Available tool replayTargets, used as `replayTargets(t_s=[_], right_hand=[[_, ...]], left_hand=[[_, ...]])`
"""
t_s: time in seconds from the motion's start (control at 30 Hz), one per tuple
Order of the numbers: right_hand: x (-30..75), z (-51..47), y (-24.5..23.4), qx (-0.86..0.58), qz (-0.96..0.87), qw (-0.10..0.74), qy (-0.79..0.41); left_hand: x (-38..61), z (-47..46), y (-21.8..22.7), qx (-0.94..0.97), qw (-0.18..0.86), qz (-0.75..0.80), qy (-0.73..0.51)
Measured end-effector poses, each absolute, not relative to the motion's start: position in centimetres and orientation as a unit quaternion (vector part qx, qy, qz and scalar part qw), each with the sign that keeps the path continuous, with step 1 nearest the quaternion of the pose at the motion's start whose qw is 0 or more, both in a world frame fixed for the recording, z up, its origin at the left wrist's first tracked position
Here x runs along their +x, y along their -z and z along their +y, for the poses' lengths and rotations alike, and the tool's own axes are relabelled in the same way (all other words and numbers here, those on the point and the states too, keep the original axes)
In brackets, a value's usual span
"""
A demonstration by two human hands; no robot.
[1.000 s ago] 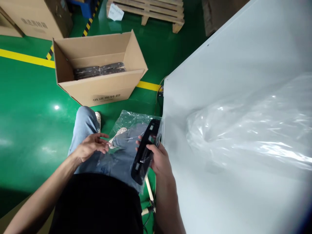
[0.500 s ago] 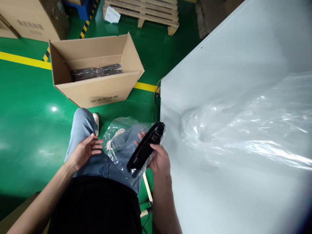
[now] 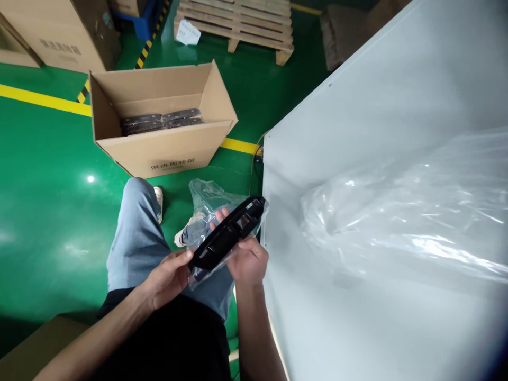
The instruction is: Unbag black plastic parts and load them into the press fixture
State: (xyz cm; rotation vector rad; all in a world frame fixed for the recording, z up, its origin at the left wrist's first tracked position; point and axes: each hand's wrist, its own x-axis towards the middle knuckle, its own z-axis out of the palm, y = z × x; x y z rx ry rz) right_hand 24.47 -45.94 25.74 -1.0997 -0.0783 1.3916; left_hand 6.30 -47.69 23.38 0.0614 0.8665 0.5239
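A long black plastic part [image 3: 228, 235] lies slantwise over my lap inside a clear plastic bag [image 3: 206, 203]. My right hand [image 3: 246, 262] grips it from below near its middle, fingers wrapped round it. My left hand [image 3: 169, 278] holds its lower end, thumb on the bag. Both hands are over my jeans, just left of the white table [image 3: 357, 121].
An open cardboard box [image 3: 162, 145] with bagged black parts stands on the green floor ahead. A heap of clear plastic film [image 3: 416, 211] lies on the table. A wooden pallet [image 3: 238, 24] and more boxes [image 3: 59, 32] stand farther back.
My left hand has moved right from my thigh and taken the lower end of the bagged part. The part has tilted flatter and the bag has bunched up.
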Motion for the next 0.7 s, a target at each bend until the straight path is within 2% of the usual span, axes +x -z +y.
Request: replayTargets(t_s=[0.1, 0.3, 0.5, 0.6, 0.7], right_hand=[[24.2, -46.0, -25.8, -0.457, -0.034, 0.640, -0.616], [24.1, -46.2, -24.8, -0.446, -0.021, 0.643, -0.622], [24.0, -46.5, -24.6, -0.435, -0.036, 0.637, -0.636], [24.0, -46.2, -24.0, -0.485, -0.043, 0.628, -0.607], [24.3, -45.7, -22.8, -0.599, -0.054, 0.617, -0.507]], left_hand=[[6.7, -47.6, -23.7, 0.014, 0.875, 0.416, -0.246], [6.9, -47.5, -23.5, 0.003, 0.832, 0.459, -0.310], [7.3, -47.3, -23.5, 0.054, 0.782, 0.517, -0.343], [7.2, -47.3, -23.6, 0.114, 0.746, 0.543, -0.369], [6.8, -47.3, -23.6, 0.192, 0.698, 0.571, -0.388]])
